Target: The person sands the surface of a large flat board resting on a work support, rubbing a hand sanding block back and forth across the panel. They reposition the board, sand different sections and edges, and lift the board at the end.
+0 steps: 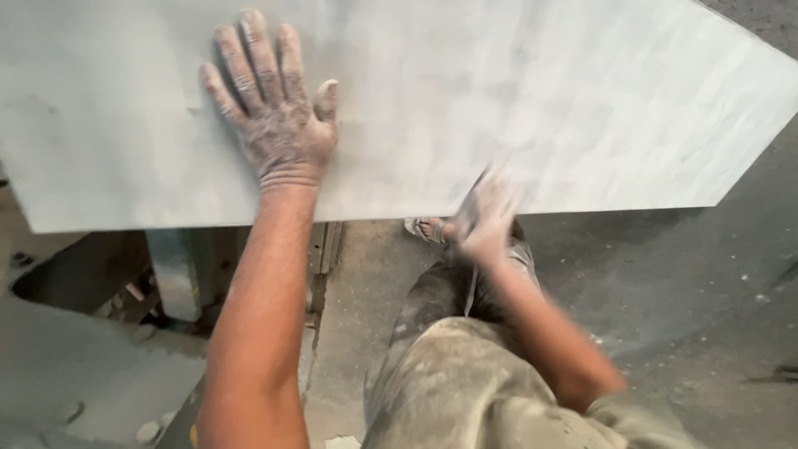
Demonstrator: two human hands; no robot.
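Your left hand (278,108) lies flat on the pale stone slab (465,100), palm down, fingers spread and pointing away from you, gripping nothing. The slab stretches across the whole upper part of the view, with its long axis running left to right, square to your forearm. Its near edge crosses just past your left wrist, and on the right the slab ends in an angled corner.

Your right hand (485,218) is at that near edge, further right and closer to your body than the left. It is blurred, so you cannot tell from here whether its fingers are apart, together or closed on the edge; it seems to touch or brush the rim.

So the slab lies ahead of both hands: the left is well onto its face, the right only at its border. Both hands are caked in grey dust, as are your trousers (465,382). Beneath the overhang you see a foot in a sandal (426,228) on the dusty floor (682,316), and to the left a metal support (179,274) under the slab.
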